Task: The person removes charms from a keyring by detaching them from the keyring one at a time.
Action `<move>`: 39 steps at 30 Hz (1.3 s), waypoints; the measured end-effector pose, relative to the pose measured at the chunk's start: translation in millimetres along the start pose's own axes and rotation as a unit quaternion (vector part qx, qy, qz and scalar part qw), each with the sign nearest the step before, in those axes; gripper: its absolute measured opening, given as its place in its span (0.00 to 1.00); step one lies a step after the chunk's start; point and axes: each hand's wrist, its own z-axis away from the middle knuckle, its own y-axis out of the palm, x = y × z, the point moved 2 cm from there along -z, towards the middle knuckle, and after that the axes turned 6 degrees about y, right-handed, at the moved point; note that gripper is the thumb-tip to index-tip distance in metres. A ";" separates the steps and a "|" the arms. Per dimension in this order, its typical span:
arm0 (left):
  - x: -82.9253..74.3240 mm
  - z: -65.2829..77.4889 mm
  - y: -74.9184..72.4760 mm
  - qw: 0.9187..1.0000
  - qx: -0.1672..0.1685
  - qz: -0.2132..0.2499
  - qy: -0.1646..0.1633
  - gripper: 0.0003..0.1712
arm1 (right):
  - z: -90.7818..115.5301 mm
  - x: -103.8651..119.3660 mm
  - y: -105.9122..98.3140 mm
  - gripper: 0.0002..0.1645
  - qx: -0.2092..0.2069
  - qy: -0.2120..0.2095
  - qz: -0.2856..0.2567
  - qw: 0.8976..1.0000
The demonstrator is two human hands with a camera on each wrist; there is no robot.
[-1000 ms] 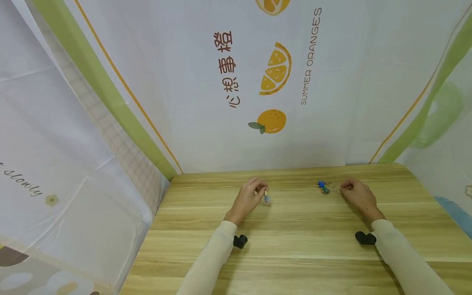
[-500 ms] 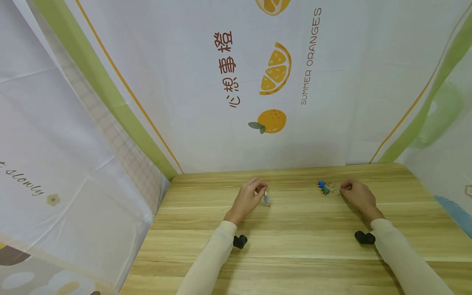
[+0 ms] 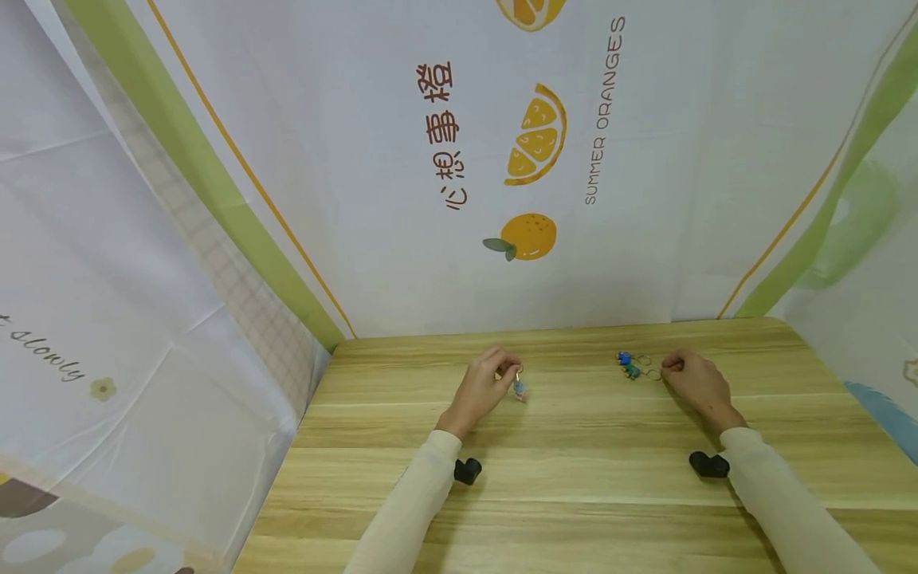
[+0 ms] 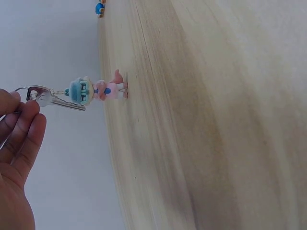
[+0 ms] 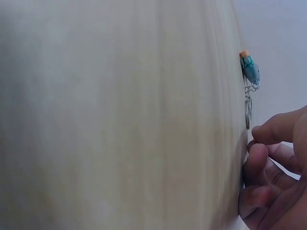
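Note:
In the head view my left hand (image 3: 482,384) pinches a keychain's ring between thumb and fingers. A silver key (image 4: 48,98) and a pastel figurine with a blue-green hat (image 4: 80,91) hang from that ring, the figurine's feet right at the tabletop. Farther right, my right hand (image 3: 697,384) rests low at the table with bent fingers. Its thumb and index fingertips are right beside the ring (image 5: 248,114) of a green figurine keychain (image 5: 251,72), which lies on the wood. Next to the green one lies a blue figurine keychain (image 3: 625,358) with its own ring.
The wooden table (image 3: 574,478) ends at a white curtain (image 3: 631,271) printed with oranges, just behind the hands. More printed cloth (image 3: 179,359) closes the left side. A black wrist mount (image 3: 468,471) juts from each cream sleeve.
The green keychain's ring has tipped down from beside my right fingertips and now lies flat on the table. My left hand holds its keychain in the same place.

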 end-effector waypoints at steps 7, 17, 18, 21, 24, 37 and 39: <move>0.5 0.5 0.1 1.000 0.003 -0.001 -0.002 0.05 | 2.0 1.4 0.6 0.18 -0.005 0.000 -0.001 1.000; 1.0 0.3 -0.1 1.000 0.004 -0.004 -0.005 0.05 | -1.7 14.7 7.7 0.18 -0.034 -0.026 -0.019 0.999; 1.2 0.3 0.0 1.000 0.003 -0.005 -0.004 0.05 | -1.9 17.6 8.4 0.18 -0.035 -0.030 -0.023 0.999; 1.5 0.4 0.2 1.000 0.003 -0.004 -0.002 0.06 | -1.9 26.9 10.3 0.18 -0.039 -0.044 -0.030 0.998; 1.6 0.3 0.3 1.000 0.003 -0.004 -0.001 0.06 | -2.5 37.4 13.5 0.17 -0.040 -0.058 -0.038 0.997; 0.1 -3.3 3.1 1.000 0.004 -0.008 -0.003 0.06 | -4.3 78.9 36.9 0.15 -0.023 -0.116 -0.051 0.992; -0.5 -3.4 3.3 1.000 0.005 -0.008 -0.004 0.06 | -3.7 85.2 41.4 0.13 -0.018 -0.130 -0.055 0.990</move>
